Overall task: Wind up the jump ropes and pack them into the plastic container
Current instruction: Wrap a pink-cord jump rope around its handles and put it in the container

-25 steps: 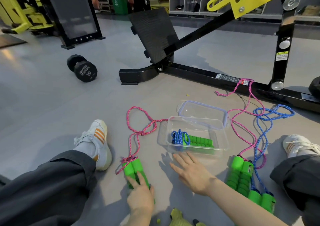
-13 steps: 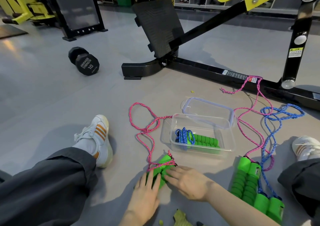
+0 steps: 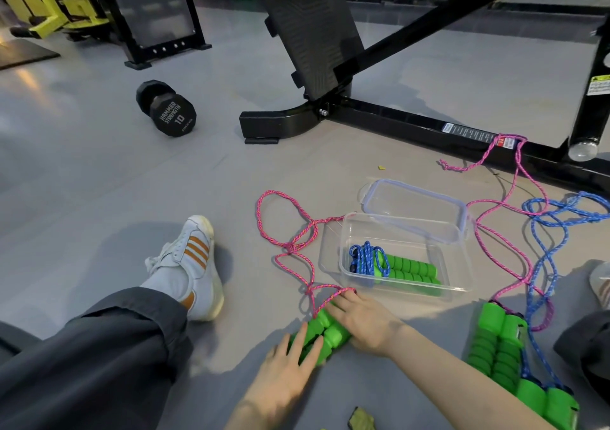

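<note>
Both hands have now met at the frame's lower centre, the left hand (image 3: pixel 290 368) lying flat and spread on the green handles (image 3: pixel 321 334) and the right hand (image 3: pixel 364 322) pressing them with its fingers hooked into the pink rope (image 3: pixel 297 244), ready for winding

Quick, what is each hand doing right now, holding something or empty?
Left hand: open, fingers spread flat on the green handles, not gripping.
Right hand: resting over the same handles where the pink rope joins; a closed grip cannot be told.
</note>
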A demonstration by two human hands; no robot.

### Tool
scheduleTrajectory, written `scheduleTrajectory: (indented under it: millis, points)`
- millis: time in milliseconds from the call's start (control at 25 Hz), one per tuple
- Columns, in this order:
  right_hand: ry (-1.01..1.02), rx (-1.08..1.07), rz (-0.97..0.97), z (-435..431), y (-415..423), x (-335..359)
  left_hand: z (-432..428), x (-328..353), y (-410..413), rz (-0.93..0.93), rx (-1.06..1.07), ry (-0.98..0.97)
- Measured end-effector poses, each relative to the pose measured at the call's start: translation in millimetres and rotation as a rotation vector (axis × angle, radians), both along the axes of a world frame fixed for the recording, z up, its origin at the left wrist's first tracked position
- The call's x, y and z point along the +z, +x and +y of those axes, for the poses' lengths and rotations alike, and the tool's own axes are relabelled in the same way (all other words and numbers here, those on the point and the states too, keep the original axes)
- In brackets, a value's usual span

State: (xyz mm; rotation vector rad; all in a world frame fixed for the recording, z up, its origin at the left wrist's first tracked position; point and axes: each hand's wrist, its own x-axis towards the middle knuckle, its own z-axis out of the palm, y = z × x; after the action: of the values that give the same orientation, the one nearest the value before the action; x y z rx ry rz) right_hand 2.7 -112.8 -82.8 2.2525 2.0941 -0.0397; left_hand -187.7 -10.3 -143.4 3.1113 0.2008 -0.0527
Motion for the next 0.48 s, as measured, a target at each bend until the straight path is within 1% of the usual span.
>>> scheduleTrajectory:
  millis: [80, 160, 240, 360, 400, 480]
  points:
    - [-0.011, -0.023, -0.028, -1, -5, 6, 7, 8, -2, -0.063, -0.077, 0.113]
    - [-0.044, -0.009, -0.040, -5, -11, 2, 16, 15, -2, -0.177, -0.205, 0.227]
    - [-0.029, 0.006, -0.085, -10, -15, 3, 26, 23, -6, -0.248, -0.329, 0.292]
    - [0.128, -0.011, -0.054, -12, -9, 15, 38, 49, -2, -0.342, -0.395, 0.361]
    - [0.186, -0.027, -0.014, -12, -5, 25, 43, 60, 2, -0.370, -0.411, 0.403]
    - [0.294, -0.031, 0.037, -8, 5, 49, 60, 78, 17, -0.488, -0.411, 0.479]
